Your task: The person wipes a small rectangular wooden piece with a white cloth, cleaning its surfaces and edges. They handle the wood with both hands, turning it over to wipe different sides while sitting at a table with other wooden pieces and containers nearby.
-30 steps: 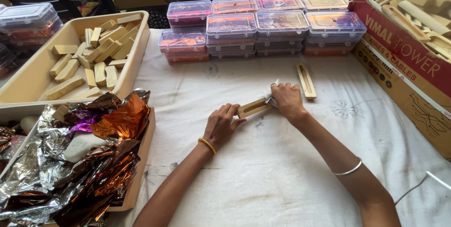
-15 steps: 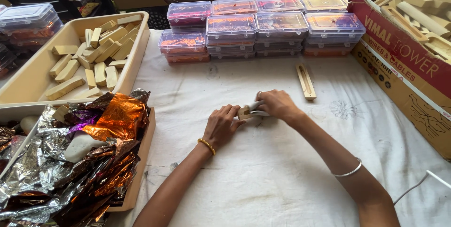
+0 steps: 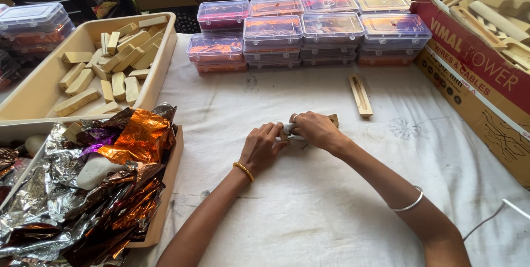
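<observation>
Around the fingers (image 3: 279,131) the cloth-covered bench (image 3: 309,212) lies open toward the person. Ahead stand stacked plastic boxes (image 3: 309,35), with a wooden strip (image 3: 360,95) between. Foil wrappers (image 3: 94,189) crowd their left, a cardboard carton (image 3: 475,85) their right.

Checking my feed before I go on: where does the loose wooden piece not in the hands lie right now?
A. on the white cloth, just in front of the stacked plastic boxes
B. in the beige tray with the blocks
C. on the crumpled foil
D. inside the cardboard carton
A: the loose wooden piece lies alone on the white cloth, just below the stacked plastic boxes.
</observation>
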